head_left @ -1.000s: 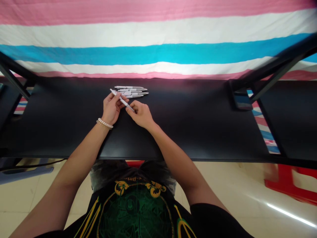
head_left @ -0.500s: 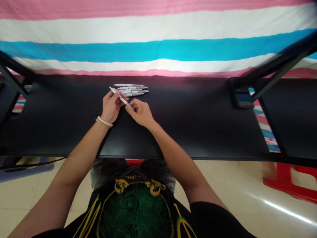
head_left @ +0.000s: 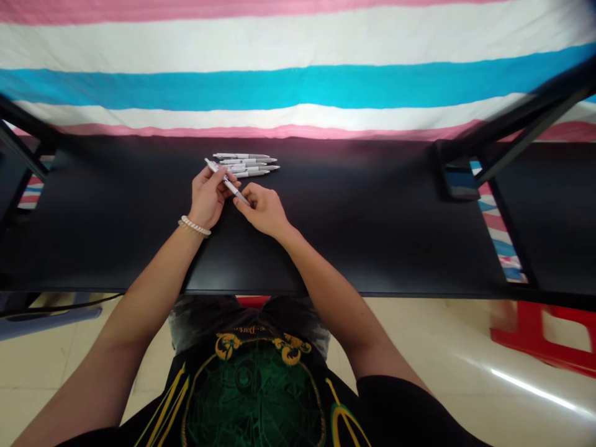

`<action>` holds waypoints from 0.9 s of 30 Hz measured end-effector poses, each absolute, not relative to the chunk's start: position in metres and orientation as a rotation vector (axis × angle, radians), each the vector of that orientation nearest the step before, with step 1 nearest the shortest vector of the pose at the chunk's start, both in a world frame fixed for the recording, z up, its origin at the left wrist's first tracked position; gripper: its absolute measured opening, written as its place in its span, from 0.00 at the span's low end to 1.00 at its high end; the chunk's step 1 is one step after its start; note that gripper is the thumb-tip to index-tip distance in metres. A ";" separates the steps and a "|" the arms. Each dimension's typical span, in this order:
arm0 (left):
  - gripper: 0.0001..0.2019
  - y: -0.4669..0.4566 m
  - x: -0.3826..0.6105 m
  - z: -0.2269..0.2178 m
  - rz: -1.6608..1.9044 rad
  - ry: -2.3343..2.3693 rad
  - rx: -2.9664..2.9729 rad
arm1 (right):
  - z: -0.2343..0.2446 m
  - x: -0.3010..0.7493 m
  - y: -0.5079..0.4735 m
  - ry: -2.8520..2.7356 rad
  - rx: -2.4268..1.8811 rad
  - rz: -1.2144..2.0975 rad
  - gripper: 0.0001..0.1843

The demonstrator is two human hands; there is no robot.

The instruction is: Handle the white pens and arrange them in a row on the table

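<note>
So the person's left hand point(head_left: 205, 200) has a slim white-and-grey plastic pen point(head_left: 237, 192) pinched between thumb and fingers, and the right hand point(head_left: 263, 211) has its fingertips closed around the grey lower end. The pen's slanted, white end up by the left thumb, right in front of a loose bunch of matching white-and-grey pens point(head_left: 254, 168) lying roughly side by side on a smooth black tabletop point(head_left: 372, 217). There's a pale coiled bracelet point(head_left: 194, 225) on the left wrist. Past the table's far edge, a pink, white and blue striped cloth point(head_left: 298, 87), plus a red plastic stool point(head_left: 526, 332) down on the right.
</note>
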State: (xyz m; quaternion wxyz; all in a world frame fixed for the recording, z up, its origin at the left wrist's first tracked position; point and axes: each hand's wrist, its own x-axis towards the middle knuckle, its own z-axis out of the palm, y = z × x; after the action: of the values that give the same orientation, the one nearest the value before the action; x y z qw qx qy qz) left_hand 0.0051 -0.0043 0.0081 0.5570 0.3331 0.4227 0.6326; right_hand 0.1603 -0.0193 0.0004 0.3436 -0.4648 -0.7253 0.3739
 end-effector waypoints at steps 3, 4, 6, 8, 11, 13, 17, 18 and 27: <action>0.11 -0.004 0.005 0.008 1.479 1.025 0.796 | 0.002 0.160 -0.020 -1.894 -1.206 0.966 0.13; 0.11 -0.004 0.005 0.008 1.477 1.031 0.802 | 0.002 0.160 -0.020 -1.898 -1.205 0.964 0.12; 0.11 -0.004 0.005 0.008 1.481 1.027 0.817 | 0.002 0.160 -0.020 -1.905 -1.209 0.961 0.12; 0.10 -0.004 0.006 0.007 1.489 1.013 0.832 | 0.002 0.160 -0.020 -1.915 -1.217 0.955 0.12; 0.10 -0.004 0.006 0.007 1.489 1.012 0.838 | 0.002 0.159 -0.020 -1.926 -1.225 0.951 0.12; 0.10 -0.004 0.006 0.007 1.485 1.011 0.832 | 0.001 0.160 -0.020 -1.929 -1.227 0.953 0.11; 0.11 -0.004 0.006 0.006 1.498 0.982 0.819 | 0.000 0.160 -0.019 -1.913 -1.199 0.931 0.13; 0.11 -0.004 0.005 0.006 1.501 0.975 0.818 | -0.001 0.160 -0.019 -1.909 -1.192 0.921 0.13; 0.17 -0.010 0.003 0.008 1.402 0.967 0.832 | 0.002 0.165 -0.017 -1.922 -1.194 0.967 0.20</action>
State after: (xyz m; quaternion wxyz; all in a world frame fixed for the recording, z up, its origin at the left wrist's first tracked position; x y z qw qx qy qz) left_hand 0.0033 -0.0097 0.0079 0.5835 0.3565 0.4145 0.6006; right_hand 0.1650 -0.0169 0.0019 0.3340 -0.4573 -0.7363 0.3703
